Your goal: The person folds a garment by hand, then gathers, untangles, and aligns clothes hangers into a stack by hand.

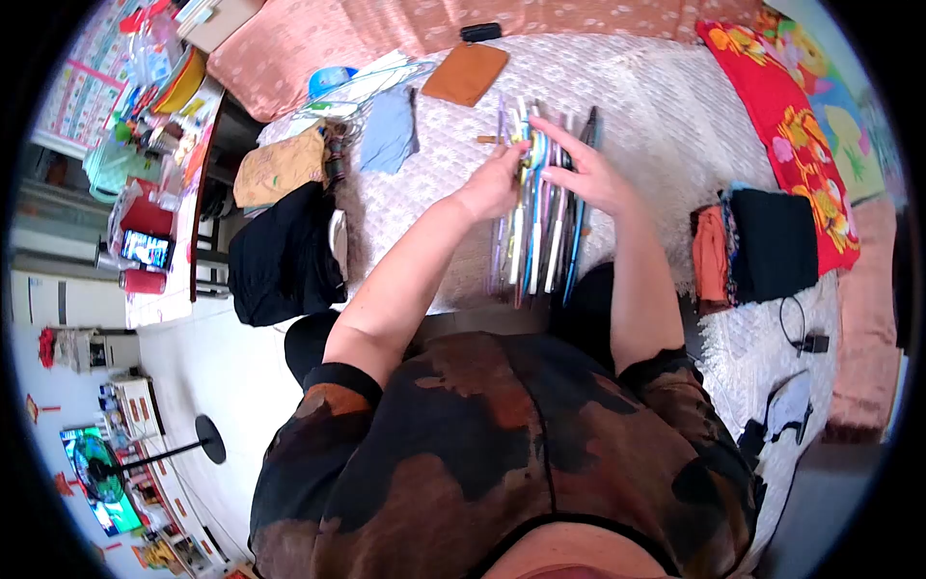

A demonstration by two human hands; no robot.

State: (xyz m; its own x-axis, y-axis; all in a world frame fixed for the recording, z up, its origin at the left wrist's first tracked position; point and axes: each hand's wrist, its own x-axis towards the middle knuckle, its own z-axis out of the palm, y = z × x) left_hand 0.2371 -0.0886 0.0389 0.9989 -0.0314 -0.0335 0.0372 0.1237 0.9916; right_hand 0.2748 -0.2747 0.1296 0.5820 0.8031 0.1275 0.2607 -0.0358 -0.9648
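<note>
A bundle of thin clothes hangers (554, 236) in several colours stands edge-on in front of my body, at the near side of the quilted cover. Their upper ends are bunched between my hands. My left hand (494, 180) is closed on the hangers from the left, its fingertips near their tops. On the other side, my right hand (590, 178) reaches over the bundle with its fingers stretched and its thumb apart, touching or very near the upper ends. Exactly which hangers each hand touches is hard to make out.
Folded dark clothes (289, 253) lie to the left, beside a tan folded garment (280, 166) and a light blue cloth (389, 128). A brown folded cloth (465, 74) is further back. More folded clothes (772, 243) and a red patterned pillow (786, 135) are at right.
</note>
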